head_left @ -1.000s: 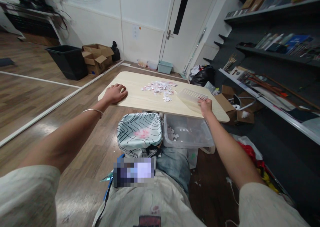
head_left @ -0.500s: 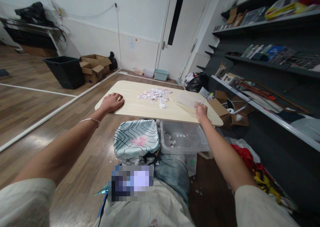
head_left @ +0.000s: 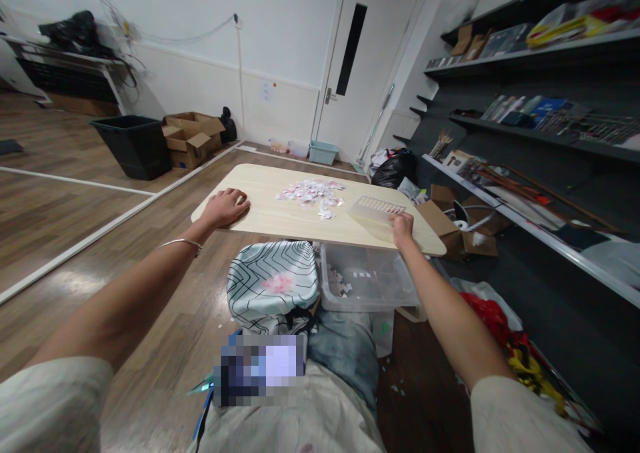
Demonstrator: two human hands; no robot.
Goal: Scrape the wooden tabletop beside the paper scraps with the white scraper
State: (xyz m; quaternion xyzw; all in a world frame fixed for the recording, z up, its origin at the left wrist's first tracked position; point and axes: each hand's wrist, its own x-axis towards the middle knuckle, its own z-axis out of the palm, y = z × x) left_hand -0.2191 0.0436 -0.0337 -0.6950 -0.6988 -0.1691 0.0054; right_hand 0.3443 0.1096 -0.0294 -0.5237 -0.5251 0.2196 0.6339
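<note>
A low light-wood table (head_left: 280, 216) stands in front of me. My left hand (head_left: 227, 206) lies flat on its left part, fingers stretched out, holding nothing. My right hand (head_left: 403, 227) grips the near edge of a clear slotted plastic basket (head_left: 376, 210) at the table's right side. A heap of small white and pink puzzle pieces (head_left: 313, 192) lies on the table beyond, between the two hands. Below the table's front edge sits a clear plastic bin (head_left: 367, 280) with a few pieces inside.
A patterned teal-and-white cushion (head_left: 273, 282) rests on my lap left of the bin. Cardboard boxes (head_left: 193, 136) and a black tub (head_left: 133, 145) stand at the far left. Dark shelves (head_left: 540, 126) with clutter line the right wall. A black bag (head_left: 395, 168) lies behind the table.
The view has tilted up slightly. My right hand has drawn the plastic basket a little nearer to the table's front edge and lowered it. My left hand has stayed in place.
</note>
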